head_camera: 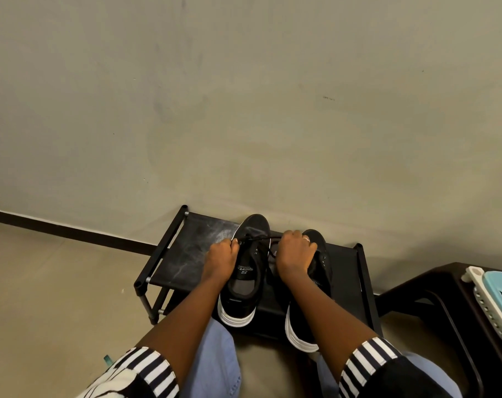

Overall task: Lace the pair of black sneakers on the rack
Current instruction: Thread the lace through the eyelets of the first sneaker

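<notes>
A: Where are the shoes rn?

B: Both on the top shelf of the rack (186, 254), toes to the far wall, heels near you; left sneaker (245, 271) sits w/ its tongue up, right sneaker (315, 282) just beside it on the right; that way the eyelets face you and you work w/o lifting either one.

A: And your hands?

B: Your left hand (219, 255) pinches one end of the lace (260, 239) at the left sneaker's far eyelets; your right hand (294, 252) is curled over the gap btwn the shoes, prob gripping the other end, though the fingers hide it; the lace runs taut btwn both hands, so I'd say you're pulling it even across the bottom eyelets.

A: How far along?

B: Early, I'd judge; only the toe-end row looks threaded on the left one; right one's laces I can't make out under your hand.
</notes>
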